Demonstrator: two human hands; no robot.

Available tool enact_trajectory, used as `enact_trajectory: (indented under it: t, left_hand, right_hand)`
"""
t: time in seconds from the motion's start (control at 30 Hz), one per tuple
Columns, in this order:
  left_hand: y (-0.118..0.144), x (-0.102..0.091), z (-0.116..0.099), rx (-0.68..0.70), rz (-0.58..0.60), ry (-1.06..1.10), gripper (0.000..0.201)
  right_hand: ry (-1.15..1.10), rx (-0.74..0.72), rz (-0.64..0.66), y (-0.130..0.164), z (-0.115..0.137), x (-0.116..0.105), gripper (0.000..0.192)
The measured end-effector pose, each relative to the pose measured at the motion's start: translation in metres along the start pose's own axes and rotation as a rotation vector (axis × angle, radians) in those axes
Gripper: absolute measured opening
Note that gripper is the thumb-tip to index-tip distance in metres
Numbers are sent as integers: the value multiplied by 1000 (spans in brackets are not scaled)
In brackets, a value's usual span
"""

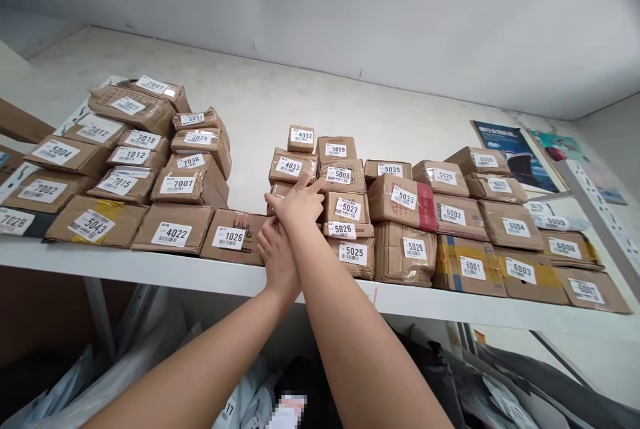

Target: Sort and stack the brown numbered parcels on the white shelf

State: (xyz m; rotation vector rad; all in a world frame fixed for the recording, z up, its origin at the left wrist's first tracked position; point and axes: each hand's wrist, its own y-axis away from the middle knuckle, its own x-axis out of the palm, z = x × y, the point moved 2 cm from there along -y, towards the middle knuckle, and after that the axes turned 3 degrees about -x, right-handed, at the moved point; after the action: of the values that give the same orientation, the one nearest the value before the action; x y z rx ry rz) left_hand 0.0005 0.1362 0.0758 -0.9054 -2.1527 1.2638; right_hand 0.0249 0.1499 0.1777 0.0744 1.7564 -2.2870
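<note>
- Right hand (300, 205) lies on a parcel stack, fingers spread, index touching box 5008 (342, 176)
- Left hand (277, 252) sits below it, grip hidden, on the white shelf (150, 267)

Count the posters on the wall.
2. A dark blue poster is on the right wall behind the parcels. A second poster is beside it, further right, partly covered by a shelf upright. Others may be out of view.

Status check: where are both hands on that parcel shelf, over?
Right hand open, fingers on the stack below box 4033. Left hand beneath it, grip hidden. Box 1026 to the left, box 5027 to the right.
</note>
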Motion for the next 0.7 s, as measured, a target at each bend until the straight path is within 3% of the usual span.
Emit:
enact_trajectory:
  t: [0.1, 0.27, 0.53, 0.7]
  left_hand:
    - [9, -15, 17, 101, 87, -15, 53]
    - [21, -35, 53, 252, 237, -36, 35]
    - [35, -57, 87, 477, 173, -6, 34]
    - [34, -67, 102, 453, 178, 0, 48]
  right_hand:
    - [-50, 0, -88, 5, -2, 13, 94]
    - [-131, 41, -204, 6, -2, 21, 92]
    - [-198, 33, -148, 9, 31, 33, 102]
    - [-231, 34, -87, 13, 64, 49, 103]
